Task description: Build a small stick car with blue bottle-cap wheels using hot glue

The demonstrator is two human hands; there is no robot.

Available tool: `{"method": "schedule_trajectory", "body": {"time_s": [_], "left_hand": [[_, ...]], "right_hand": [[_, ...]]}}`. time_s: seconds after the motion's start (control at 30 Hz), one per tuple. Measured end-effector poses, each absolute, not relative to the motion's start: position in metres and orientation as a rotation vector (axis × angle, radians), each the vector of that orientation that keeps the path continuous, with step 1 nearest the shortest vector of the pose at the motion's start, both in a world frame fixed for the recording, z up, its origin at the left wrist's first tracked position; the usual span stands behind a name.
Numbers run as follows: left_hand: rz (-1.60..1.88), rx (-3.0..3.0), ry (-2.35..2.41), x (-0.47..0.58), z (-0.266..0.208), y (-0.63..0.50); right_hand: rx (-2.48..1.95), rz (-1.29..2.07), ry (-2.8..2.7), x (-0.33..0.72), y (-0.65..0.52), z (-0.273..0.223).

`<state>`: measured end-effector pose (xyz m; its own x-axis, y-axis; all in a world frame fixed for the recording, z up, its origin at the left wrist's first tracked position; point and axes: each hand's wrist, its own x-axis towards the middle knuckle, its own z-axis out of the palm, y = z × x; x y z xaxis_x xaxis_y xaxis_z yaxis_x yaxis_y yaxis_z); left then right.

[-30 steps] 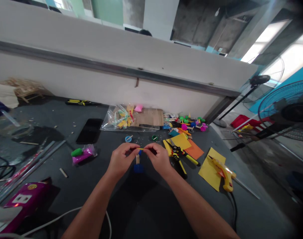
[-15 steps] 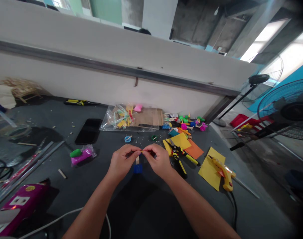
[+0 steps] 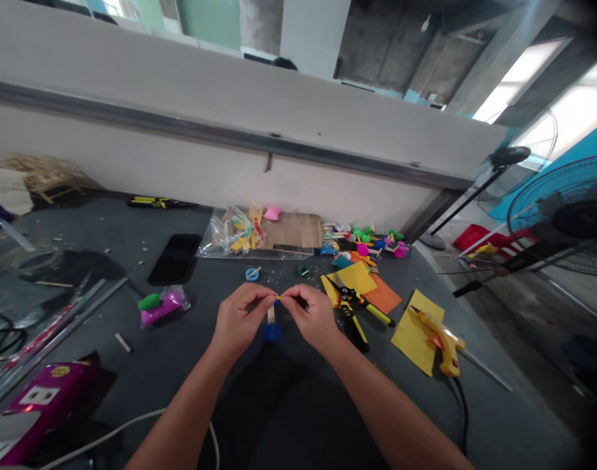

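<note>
While both hands [image 3: 279, 313] pinch a yellow strip [image 3: 279, 297], a blue base [image 3: 272, 331] sits below

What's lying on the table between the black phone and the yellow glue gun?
In the head view, between the phone and glue gun are both hands pinching a small yellow piece, then yellow-handled pliers.

A: Craft workshop bench?
B: Yes. Glue gun [image 3: 438, 339] and pliers [image 3: 350, 312] right of the fingers [image 3: 274, 299], coloured paper sheets [image 3: 360, 277] beyond, standing fan [image 3: 563, 215] far right.
</note>
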<state>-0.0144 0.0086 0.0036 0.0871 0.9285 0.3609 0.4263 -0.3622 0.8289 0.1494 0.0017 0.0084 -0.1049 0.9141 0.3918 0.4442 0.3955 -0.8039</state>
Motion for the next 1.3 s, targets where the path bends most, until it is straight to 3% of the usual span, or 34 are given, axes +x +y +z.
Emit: {"method": "schedule_trajectory", "body": {"time_s": [0.37,0.7,1.3], "left_hand": [[1.328,1.924,1.328,-0.0127,0.0038,0.0068],[1.297,2.003,1.397,-0.0119,0.0001,0.0109],[1.314,1.756,1.465,-0.0131,-0.0008,0.0093]], "right_hand": [[-1.205,0.772,-1.682,0.1497,0.0038,0.0112],[-1.186,0.455,-1.844,0.1495,0.0027,0.0078],[-1.180,0.416,-1.789,0.1512,0.0032,0.0071]]}}
